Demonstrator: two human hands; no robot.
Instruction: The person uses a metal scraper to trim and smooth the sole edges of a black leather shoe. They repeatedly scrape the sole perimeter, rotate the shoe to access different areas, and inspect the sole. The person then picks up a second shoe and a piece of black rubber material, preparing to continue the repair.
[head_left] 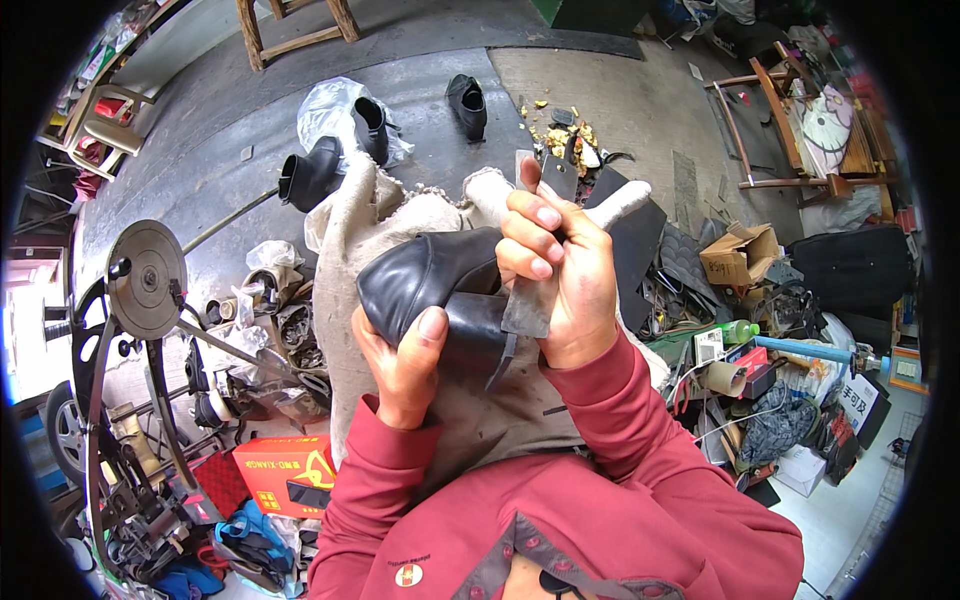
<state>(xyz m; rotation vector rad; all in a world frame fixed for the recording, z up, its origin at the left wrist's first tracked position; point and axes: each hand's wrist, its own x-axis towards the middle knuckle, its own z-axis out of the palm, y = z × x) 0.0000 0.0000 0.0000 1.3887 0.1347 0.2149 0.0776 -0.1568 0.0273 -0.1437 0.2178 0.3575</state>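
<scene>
**Both Hands Busy: Blade (527,310) Sitting Right at the Heel (474,322)**

And here the left hand (398,365) is curling around the back of the black shoe (420,275), thumb pressing along the heel, fingers going out of sight underneath; it is probably bracing the shoe against any push. The shoe is lying sideways over the lap, its block heel pointing toward the right hand (560,260), seemingly so the end is facing the steel. That right hand is closing in a fist around the flat blade, knuckles up, likely for firm control. A thin dark strip (503,362) is dangling just below, though whether it is joining the heel I cannot tell.

Now look at the surfaces! The shoe is gleaming, smooth and leathery, a curved seam running across its rounded back. The blade is looking grey, scuffed and squared off at its lower end. Beneath, a coarse beige cloth (345,345) is draping the lap in soft folds, presumably shielding the clothes. Out on the floor, three dark boots (467,108) are standing or leaning, two beside a crinkled clear bag (322,108). At left, a round metal wheel (147,280) is catching dull light.
</scene>
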